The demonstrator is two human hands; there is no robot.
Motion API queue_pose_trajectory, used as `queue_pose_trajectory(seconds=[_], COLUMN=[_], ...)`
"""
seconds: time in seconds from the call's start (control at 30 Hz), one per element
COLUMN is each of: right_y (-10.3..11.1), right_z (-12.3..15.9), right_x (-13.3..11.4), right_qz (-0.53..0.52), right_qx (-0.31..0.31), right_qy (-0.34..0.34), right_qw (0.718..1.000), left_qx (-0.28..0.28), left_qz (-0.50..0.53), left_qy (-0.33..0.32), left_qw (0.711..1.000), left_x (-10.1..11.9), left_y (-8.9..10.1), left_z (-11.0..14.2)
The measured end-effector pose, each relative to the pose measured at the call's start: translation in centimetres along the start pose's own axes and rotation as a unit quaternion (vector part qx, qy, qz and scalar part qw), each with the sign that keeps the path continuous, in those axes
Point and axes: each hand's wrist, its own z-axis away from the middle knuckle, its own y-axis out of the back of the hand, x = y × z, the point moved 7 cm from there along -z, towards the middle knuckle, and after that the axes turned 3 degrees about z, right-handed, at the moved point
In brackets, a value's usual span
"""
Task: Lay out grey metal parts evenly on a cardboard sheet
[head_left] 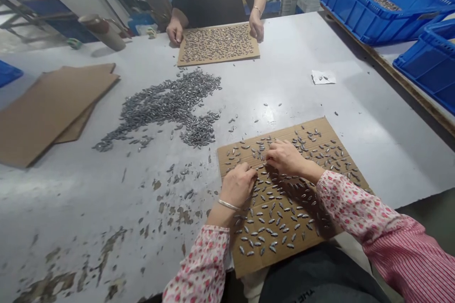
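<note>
A sheet of brown cardboard (249,262) lies at the table's near edge, slightly overhanging it. Small grey spindle-shaped metal pieces (273,248) are spread across it, most lying apart from one another. My left hand (239,182) is over the sheet's left part, fingers curled down and pinched towards the pieces. Just right of it and farther off, my right hand (285,157) is closed too, fingertips low at the sheet. What the fingertips of either hand hold, if anything, is hidden. A large heap of the same metal pieces (167,102) sits beyond, to the left.
Across the white table (291,75), a co-worker's hands hold another piece-covered cardboard (216,45). Spare cardboard sheets (53,104) lie at left, near a tan bottle (101,32). Blue crates (377,19) stand at right. A white paper scrap (323,78) carries some pieces.
</note>
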Motion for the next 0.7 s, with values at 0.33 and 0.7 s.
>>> queue_pose_trajectory(seconds=[0.33, 0.7], right_y=[-1.4, -0.7], right_z=[0.0, 0.4], right_x=[-0.6, -0.3], right_qz=[0.021, 0.007], right_qx=[0.000, -0.043], right_qy=[-0.003, 0.007], right_qw=[1.000, 0.999], left_qx=[-0.001, 0.027], left_qz=[-0.001, -0.008], left_qy=[0.012, 0.032], left_qw=[1.000, 0.999], left_x=[-0.2, 0.5], left_y=[-0.5, -0.2], left_z=[-0.3, -2.9])
